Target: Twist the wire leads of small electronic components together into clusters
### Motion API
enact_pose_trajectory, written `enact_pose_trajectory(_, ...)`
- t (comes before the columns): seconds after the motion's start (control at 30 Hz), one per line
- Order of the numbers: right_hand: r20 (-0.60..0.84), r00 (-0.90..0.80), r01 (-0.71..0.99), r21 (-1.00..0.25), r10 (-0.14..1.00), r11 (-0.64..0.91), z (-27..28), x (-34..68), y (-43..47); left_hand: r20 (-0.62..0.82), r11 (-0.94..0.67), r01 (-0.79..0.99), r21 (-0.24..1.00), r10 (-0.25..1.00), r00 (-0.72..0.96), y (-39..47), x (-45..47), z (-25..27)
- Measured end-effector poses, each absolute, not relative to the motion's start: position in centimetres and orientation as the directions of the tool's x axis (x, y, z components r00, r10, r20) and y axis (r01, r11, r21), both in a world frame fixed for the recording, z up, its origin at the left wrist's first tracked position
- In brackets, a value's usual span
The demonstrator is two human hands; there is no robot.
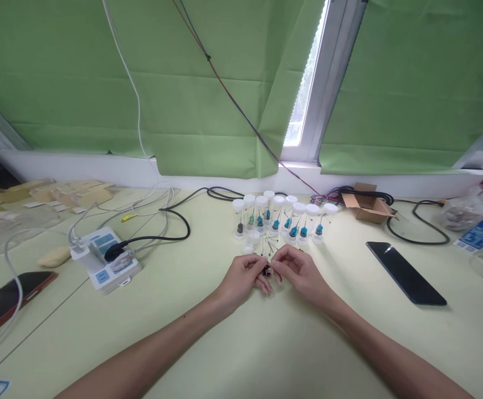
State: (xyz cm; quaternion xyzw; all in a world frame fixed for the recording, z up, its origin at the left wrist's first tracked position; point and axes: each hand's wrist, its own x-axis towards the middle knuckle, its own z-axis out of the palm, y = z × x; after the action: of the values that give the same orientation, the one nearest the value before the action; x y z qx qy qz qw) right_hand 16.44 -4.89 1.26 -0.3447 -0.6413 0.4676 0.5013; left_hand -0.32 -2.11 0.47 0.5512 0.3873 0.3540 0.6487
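Observation:
Close together over the table, my left hand point(245, 275) and my right hand point(302, 271) meet fingertip to fingertip. A small dark piece point(266, 270) is pinched between the left thumb and fingers; its kind is too small to make out. The right thumb and index finger are pressed together right beside it, and what they hold, if anything, is hidden. Just beyond the hands lie several thin pins point(271, 244) and a loose white cap point(248, 249). Behind these stand several clear tubes with white lids point(277, 215), with blue, green or dark lumps and thin stems inside.
To the left, a white power strip point(111, 263) has plugs and cables in it. A black phone point(405, 272) lies at right, another phone point(9, 296) at far left. A small open cardboard box point(368, 208) and black cables point(418, 233) are at the back right.

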Motion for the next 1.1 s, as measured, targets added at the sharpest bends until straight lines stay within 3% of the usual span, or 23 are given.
enact_pose_trajectory(1.1, 0.331, -0.318, 0.006, -0.936, 0.888, 0.352, 0.84, 16.43, -5.07, -0.092, 0.131, -0.060, 0.990, 0.894, 0.438, -2.42, -0.22, 0.84)
